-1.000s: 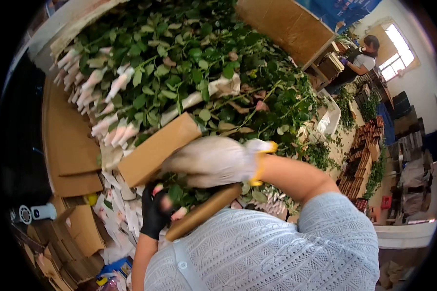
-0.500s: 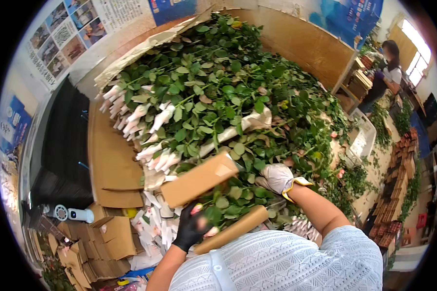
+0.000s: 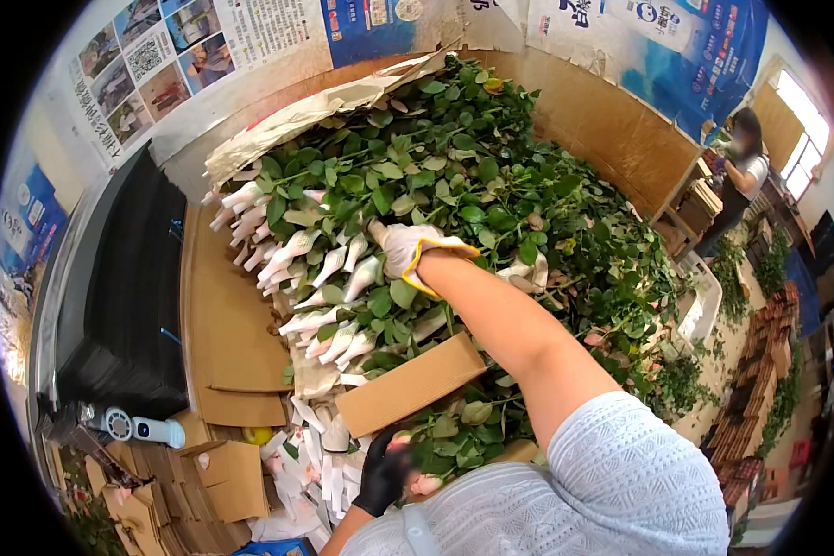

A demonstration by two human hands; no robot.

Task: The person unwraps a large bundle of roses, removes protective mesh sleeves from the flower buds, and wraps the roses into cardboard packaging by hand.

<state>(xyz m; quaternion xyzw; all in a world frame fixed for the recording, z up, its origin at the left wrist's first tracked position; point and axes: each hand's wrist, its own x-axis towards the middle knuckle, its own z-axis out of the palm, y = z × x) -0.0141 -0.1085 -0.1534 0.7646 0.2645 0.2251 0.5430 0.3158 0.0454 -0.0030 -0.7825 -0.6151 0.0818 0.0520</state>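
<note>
My left hand (image 3: 382, 477), in a black glove, is low by my body with its fingers curled around pink roses (image 3: 424, 485); its fingertips are blurred. Just above it, a flat brown cardboard piece (image 3: 410, 384) lies tilted over leafy stems. My right hand (image 3: 408, 250), in a pale glove with yellow trim, reaches across onto the big rose pile (image 3: 491, 176). Its fingers are bent together among leaves, and what they grip is hidden. Beside it, to the left and below, are rose heads in white sleeves (image 3: 361, 278).
Loose white sleeves (image 3: 315, 445) and stacked cardboard (image 3: 213, 463) lie at lower left, near a small white fan (image 3: 144, 429). A black stack (image 3: 125, 287) stands at left. Cardboard walls (image 3: 602, 120) back the pile. A person (image 3: 743, 176) stands at far right, near a white crate (image 3: 701, 296).
My right hand has moved from the stems near my body up and left onto the sleeved roses in the pile. My left hand stays low by the roses. The view has shifted slightly.
</note>
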